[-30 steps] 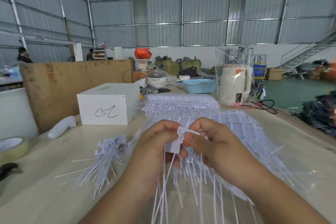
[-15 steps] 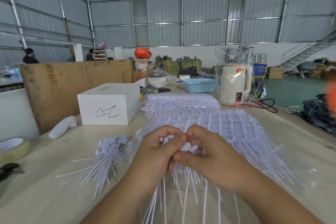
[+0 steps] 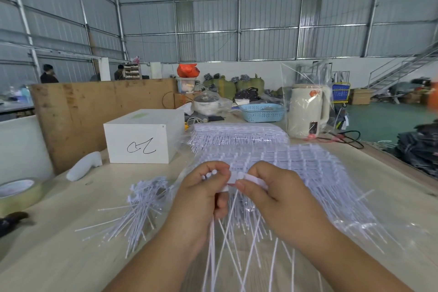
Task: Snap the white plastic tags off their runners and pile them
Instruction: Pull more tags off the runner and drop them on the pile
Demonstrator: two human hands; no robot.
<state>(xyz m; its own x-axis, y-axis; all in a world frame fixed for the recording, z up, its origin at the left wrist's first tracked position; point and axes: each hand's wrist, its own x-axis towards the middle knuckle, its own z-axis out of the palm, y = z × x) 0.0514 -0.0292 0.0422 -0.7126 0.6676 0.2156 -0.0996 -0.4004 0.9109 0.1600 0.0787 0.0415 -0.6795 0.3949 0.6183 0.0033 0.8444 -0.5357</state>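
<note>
Mid-snap: left hand (image 3: 201,193) clamps a bunch of tags (image 3: 222,227), right hand (image 3: 267,191) pinches the runner (image 3: 248,179) just above the table (image 3: 59,256), hands touching; next, probably twist free and drop onto the pile (image 3: 139,206) at left.

A pale wooden table (image 3: 71,256) carried a white box (image 3: 142,136) toward its far left, a roll of tape (image 3: 17,193) at the left edge, a loose pile of white tags (image 3: 139,206) left of centre, bagged sheets of tags on runners (image 3: 308,166) across the middle, and a cream kettle (image 3: 305,111) and blue basket (image 3: 262,112) at the far side.
</note>
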